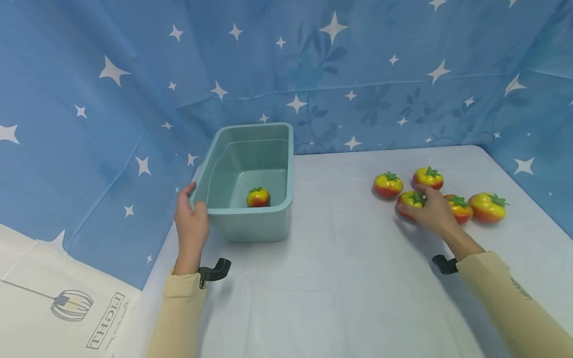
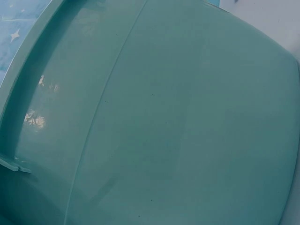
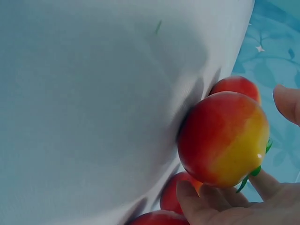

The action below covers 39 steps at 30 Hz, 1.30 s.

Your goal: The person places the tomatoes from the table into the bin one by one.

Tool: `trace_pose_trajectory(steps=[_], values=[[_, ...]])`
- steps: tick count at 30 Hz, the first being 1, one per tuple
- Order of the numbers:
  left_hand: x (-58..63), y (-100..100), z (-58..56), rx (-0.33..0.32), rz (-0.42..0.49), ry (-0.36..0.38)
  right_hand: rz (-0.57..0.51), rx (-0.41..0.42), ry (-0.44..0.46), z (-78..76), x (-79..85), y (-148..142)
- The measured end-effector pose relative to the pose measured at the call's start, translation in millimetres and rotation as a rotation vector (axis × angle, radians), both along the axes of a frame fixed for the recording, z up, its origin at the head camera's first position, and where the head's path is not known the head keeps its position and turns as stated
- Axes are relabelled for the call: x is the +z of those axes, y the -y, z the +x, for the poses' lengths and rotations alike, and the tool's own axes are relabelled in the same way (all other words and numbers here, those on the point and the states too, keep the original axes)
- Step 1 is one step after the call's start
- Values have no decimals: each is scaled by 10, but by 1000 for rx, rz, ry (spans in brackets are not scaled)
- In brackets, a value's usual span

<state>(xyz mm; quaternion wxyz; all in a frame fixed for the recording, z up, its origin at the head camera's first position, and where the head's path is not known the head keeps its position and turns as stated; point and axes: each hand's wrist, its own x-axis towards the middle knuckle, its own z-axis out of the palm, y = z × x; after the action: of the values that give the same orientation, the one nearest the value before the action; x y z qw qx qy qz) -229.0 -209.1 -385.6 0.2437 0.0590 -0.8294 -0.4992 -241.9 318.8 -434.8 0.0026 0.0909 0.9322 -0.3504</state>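
Note:
The left hand [image 1: 191, 226] holds the near left corner of a teal plastic bin [image 1: 250, 224], thumb and fingers at its rim. In the left wrist view the bin's outer wall [image 2: 154, 112] fills the picture and hides those fingers. One red-and-yellow tomato [image 1: 258, 197] sits inside the bin. Over at the right, the right hand [image 1: 431, 211] reaches around another tomato [image 1: 409, 204] on the table. In the right wrist view its thumb [image 3: 288, 104] stands apart from that tomato [image 3: 222, 138], and its fingers [image 3: 197, 204] spread on the other side.
Close around the right hand lie more tomatoes: one at left [image 1: 388, 185], one behind [image 1: 428, 177], one beside it [image 1: 459, 209] and a yellower one [image 1: 488, 207] at far right. A white cloth covers the table [image 1: 331, 278]. Blue star-patterned curtains [image 1: 268, 64] hang behind.

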Motion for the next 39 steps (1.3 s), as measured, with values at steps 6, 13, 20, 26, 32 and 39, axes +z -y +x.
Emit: trace_pose_trajectory(steps=[6, 13, 20, 26, 32, 39], values=[[4, 1, 1, -7, 3, -8, 38, 12, 46, -1, -26, -23], [2, -1, 3, -1, 1, -4, 29, 20, 47, -5, -58, -39], [-3, -5, 7, 5, -10, 3, 11, 5, 56, 13, -29, -26], [2, -2, 0, 4, -11, 2, -31, 3, 42, 26, 31, -6], [-2, -5, -2, 6, -6, 4, -49, -21, -42, 21, 151, 84], [2, -4, 0, 3, -22, 3, -80, 6, -138, 1, 383, 322]])
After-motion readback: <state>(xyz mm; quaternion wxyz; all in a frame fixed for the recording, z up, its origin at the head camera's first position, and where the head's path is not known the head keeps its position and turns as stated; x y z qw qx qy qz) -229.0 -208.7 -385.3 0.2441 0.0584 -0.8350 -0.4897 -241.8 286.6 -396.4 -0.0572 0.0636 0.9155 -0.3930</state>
